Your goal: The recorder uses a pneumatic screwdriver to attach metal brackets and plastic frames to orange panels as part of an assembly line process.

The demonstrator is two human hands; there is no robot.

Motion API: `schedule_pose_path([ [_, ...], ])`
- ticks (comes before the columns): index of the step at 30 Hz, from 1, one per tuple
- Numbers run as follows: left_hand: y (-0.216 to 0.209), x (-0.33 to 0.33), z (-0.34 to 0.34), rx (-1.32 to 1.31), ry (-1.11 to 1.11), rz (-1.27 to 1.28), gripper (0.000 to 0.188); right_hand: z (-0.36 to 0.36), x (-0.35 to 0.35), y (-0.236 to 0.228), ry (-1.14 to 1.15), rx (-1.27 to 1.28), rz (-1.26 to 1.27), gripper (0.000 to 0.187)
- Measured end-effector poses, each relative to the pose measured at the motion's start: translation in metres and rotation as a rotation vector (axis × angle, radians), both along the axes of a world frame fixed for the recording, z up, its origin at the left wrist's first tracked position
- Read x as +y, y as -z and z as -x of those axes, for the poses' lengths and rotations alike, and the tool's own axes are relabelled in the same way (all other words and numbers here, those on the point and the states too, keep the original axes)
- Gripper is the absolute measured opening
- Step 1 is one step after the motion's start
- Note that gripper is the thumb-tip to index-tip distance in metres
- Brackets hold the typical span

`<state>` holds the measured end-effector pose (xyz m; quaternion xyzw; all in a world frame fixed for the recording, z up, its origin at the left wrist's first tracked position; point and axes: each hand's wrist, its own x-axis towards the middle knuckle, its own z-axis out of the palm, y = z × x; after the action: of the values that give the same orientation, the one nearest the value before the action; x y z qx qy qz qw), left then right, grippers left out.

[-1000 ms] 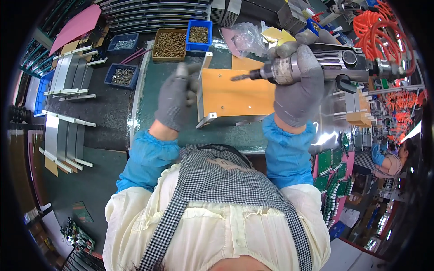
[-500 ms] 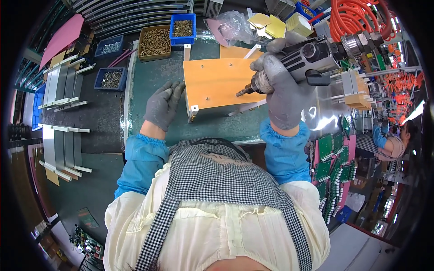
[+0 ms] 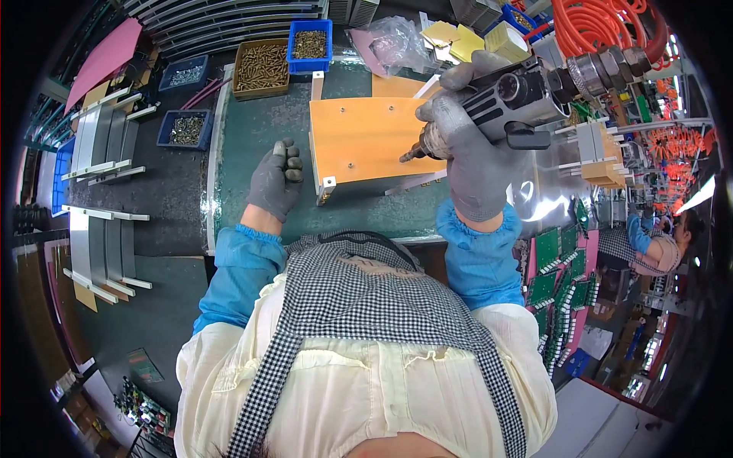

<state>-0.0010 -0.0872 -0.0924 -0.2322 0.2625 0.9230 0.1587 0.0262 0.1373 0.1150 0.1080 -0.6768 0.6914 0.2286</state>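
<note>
In the head view, my right hand (image 3: 475, 156) grips the driver (image 3: 515, 103), its bit (image 3: 410, 155) angled towards 8 o'clock over the panel (image 3: 366, 137). The panel lies at 9 o'clock from that nearer hand, long axis 9 to 3, and at 2 o'clock from my left hand (image 3: 276, 182), curled loosely; I cannot tell if that holds anything.

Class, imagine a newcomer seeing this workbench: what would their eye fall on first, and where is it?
Probably the broad orange panel, just above the picture's middle. Next might be the black-and-silver power tool, held in the right grip at the panel's right side, and the coiled orange hose at the upper right. A blue bin of brass-coloured pieces also stands out beyond the panel's left part.
</note>
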Motion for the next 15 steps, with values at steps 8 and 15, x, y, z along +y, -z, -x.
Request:
schedule_pose_path([
  [8,0.027,0.004,-0.003,-0.023,0.069,-0.036,0.025,0.005,0.001,0.000,-0.063,0.037,-0.043,0.051],
  [15,0.045,0.007,-0.010,-0.060,0.142,-0.044,0.028,0.004,0.007,-0.009,-0.145,0.047,0.117,0.047],
])
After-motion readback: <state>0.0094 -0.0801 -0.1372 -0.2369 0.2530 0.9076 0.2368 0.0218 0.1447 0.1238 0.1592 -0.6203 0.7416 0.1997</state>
